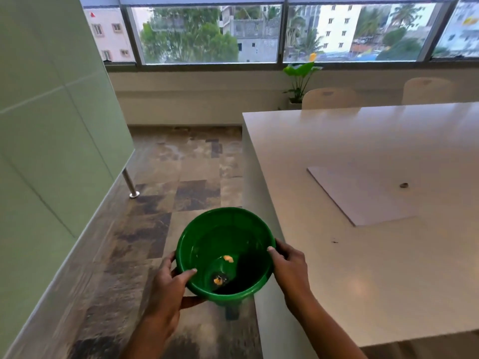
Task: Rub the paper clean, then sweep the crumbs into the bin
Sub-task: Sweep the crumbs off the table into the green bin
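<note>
Holding a round green plastic bin [212,237] at the near left edge of the white glossy surface [363,281], above the mottled tiled floor [181,177]. Left hand [166,283] grips the bin's left rim, thumb inside and fingers curled under the wall. Orange scraps [228,258] lie on the bin's bottom. Right hand [290,265] grips the right rim, thumb on top and fingers round the outside, close to the surface edge. Dark specks [334,241], probably crumbs, lie on the surface right of this hand. The white rectangular paper sheet [363,193] lies flat farther right and beyond, its left edge running from far left to near right; a small dark object [403,185] rests on it. Judged: sweeping must run leftward and nearward to the bin, and the right hand is the nearer one.
</note>
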`<state>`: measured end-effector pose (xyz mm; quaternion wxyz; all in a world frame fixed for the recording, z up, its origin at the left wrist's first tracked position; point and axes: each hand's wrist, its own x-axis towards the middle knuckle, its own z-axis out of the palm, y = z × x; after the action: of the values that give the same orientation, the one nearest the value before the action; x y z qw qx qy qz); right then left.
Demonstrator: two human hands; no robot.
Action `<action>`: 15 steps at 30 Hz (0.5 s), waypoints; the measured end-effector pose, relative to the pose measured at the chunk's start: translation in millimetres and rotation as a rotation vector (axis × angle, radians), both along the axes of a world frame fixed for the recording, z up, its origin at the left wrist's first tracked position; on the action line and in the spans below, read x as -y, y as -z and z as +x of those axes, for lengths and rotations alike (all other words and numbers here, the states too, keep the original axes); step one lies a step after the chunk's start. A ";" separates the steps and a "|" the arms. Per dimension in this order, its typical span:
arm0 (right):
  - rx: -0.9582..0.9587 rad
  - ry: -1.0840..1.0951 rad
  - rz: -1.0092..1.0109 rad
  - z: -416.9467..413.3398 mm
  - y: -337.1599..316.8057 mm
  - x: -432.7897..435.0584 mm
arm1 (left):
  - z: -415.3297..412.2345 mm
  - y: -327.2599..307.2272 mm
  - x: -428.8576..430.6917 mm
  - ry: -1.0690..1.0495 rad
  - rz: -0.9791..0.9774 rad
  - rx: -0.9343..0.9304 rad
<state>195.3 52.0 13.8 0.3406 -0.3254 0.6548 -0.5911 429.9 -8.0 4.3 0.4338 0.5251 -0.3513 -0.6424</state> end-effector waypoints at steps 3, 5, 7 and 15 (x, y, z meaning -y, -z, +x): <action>-0.096 -0.064 0.006 -10.9 -9.3 -1.1 | -6.6 -4.4 2.3 0.002 0.001 -0.025; -0.236 -0.139 0.051 -22.2 -17.0 -1.6 | -11.5 -5.0 2.8 -0.004 0.023 -0.045; -0.392 -0.173 0.081 -35.8 -29.3 -0.9 | -15.1 -6.5 2.0 -0.001 0.035 -0.061; -1.017 -0.109 0.120 -150.6 -39.7 -29.8 | -22.6 -2.0 0.5 0.014 0.060 -0.049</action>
<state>44.8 81.8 53.5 0.0273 -0.5853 0.7525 -0.3007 407.3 -8.5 6.4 0.4218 0.5196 -0.3248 -0.6683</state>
